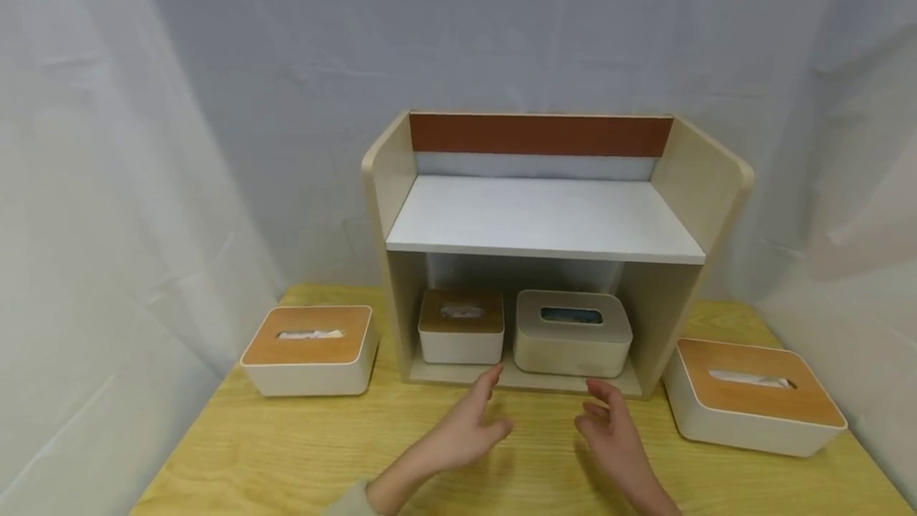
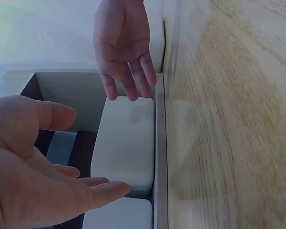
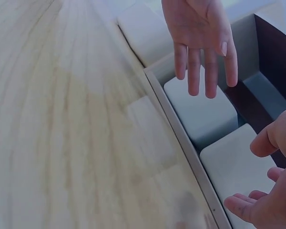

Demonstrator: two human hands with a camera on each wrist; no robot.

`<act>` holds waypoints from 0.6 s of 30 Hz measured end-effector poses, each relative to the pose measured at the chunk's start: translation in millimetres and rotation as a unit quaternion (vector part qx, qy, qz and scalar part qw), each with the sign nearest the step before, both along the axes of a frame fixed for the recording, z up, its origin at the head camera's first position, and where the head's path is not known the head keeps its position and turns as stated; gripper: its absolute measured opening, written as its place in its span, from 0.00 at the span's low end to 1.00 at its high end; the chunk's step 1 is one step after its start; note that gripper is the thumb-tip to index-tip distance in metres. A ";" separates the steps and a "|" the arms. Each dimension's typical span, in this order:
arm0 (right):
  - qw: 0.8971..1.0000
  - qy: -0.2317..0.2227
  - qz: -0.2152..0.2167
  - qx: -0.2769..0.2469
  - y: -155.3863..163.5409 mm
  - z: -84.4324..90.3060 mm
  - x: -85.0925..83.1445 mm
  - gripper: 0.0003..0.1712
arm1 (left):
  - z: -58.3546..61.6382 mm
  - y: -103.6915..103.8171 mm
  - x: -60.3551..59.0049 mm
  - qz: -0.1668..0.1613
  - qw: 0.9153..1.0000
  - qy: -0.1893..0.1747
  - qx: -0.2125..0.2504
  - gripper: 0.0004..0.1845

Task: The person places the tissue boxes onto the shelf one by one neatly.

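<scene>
Both hands open and empty before the lower bay of the shelf unit (image 1: 544, 217).
Left hand (image 1: 466, 428) and right hand (image 1: 616, 440) poised, fingers relaxed, near the beige tissue box (image 1: 573, 334) beside the wood-lidded box (image 1: 461, 327). Possible snag: box scraping its neighbour or the shelf side on removal. No legible writing.

A pale wood-grain surface (image 1: 301, 452) stands against plain white draped sheets (image 1: 215, 102) that hang behind and to both sides, lit evenly with soft, dim light.
</scene>
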State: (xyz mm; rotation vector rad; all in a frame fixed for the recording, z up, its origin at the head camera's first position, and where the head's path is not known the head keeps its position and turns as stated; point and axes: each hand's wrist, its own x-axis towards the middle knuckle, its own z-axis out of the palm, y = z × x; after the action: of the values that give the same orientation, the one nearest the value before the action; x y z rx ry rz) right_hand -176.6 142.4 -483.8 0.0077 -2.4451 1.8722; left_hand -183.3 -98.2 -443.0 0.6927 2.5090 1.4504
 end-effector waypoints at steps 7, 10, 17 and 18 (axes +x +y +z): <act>0.999 0.029 0.013 -0.002 -10.4 3.2 -3.2 0.31 | 3.3 -12.2 4.2 0.005 1.000 0.006 -0.003 0.41; 0.999 0.031 0.023 -0.007 -17.9 5.2 -3.7 0.31 | 5.4 -20.1 7.0 0.014 1.000 0.000 -0.003 0.40; 0.997 0.035 0.063 -0.007 -42.0 11.0 -11.4 0.35 | 9.0 -48.0 11.0 0.045 0.999 -0.018 -0.007 0.38; 0.997 0.037 0.071 -0.008 -46.1 12.0 -12.7 0.36 | 9.3 -53.2 11.6 0.051 0.999 -0.018 -0.006 0.38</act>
State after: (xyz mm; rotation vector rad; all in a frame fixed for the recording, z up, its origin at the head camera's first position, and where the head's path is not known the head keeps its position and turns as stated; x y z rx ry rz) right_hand -189.3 96.3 -471.8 0.2513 -2.4385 1.9082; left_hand -171.7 -151.4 -433.7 0.5387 2.5581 1.4643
